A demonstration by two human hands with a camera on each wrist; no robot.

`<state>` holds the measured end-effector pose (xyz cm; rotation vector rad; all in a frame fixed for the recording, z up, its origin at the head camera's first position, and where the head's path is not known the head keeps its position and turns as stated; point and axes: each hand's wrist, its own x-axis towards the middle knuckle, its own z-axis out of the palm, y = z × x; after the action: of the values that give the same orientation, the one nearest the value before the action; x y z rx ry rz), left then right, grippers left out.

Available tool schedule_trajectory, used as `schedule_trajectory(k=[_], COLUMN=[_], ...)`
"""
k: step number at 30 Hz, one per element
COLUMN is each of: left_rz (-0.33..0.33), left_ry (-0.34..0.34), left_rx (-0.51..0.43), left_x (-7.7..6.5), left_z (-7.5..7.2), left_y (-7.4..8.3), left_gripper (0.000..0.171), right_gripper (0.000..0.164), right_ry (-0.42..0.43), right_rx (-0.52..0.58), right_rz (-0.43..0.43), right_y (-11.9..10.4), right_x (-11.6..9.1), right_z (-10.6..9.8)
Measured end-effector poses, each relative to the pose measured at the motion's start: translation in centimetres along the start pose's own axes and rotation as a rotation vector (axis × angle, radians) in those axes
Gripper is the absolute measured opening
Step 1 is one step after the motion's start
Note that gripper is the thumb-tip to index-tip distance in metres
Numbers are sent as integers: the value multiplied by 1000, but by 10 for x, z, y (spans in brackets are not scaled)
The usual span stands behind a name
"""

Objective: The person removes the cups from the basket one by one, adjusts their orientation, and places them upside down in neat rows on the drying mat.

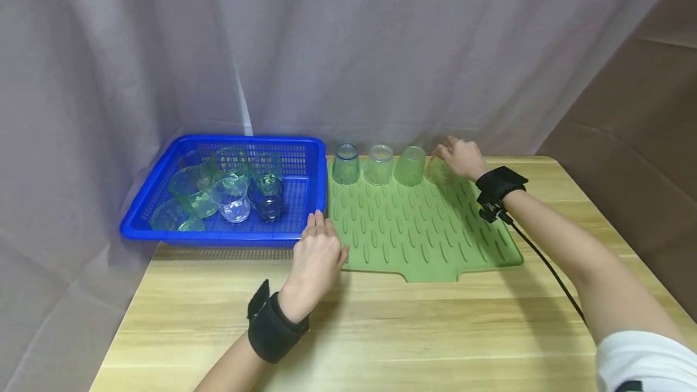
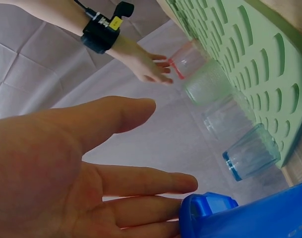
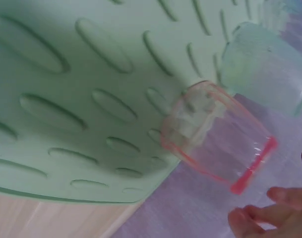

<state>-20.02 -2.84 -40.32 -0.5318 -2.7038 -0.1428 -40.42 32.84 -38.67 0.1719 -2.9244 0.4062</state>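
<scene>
Upside down along the back edge of a green drying mat [image 1: 430,262] stand several see-through cups: a blue-tinted cup [image 1: 346,165], a clear cup [image 1: 379,166], a green cup [image 1: 410,166] and a pink-rimmed cup [image 3: 217,136]. My right hand [image 1: 463,159] is beside the pink-rimmed cup at the far right end. In the right wrist view its bent fingertips [image 3: 240,220] are a little apart from that cup's base. My left hand [image 1: 317,253], fingers extended, touches the near right corner of a blue plastic basket [image 1: 225,236]; its thumb stands away from the fingers.
The basket holds several more cups, among them a dark blue cup [image 1: 267,198], a clear cup [image 1: 231,198] and a green-tinted cup [image 1: 176,216]. Behind the wooden table [image 1: 381,331] hangs a grey curtain [image 1: 381,47]. A black cable [image 1: 550,268] runs from the right wrist strap.
</scene>
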Motion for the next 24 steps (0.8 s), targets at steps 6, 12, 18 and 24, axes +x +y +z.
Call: schedule_trajectory(k=[6, 12, 18, 24], left_rz=[3, 10, 20, 33], left_ry=[41, 98, 114, 104], left_rx=[45, 109, 121, 131], left_x=[-2, -6, -8, -7], left_z=[2, 5, 6, 3], left_y=[3, 4, 5, 4], left_gripper=[63, 63, 61, 60], right_gripper=[54, 48, 48, 49], right_ry=[84, 110, 83, -34], right_rx=[57, 62, 79, 103], right_rz=[-12, -61, -77, -59], right_y=[-11, -18, -21, -22], right_x=[-23, -51, -79, -109], right_z=[-12, -8, -4, -1])
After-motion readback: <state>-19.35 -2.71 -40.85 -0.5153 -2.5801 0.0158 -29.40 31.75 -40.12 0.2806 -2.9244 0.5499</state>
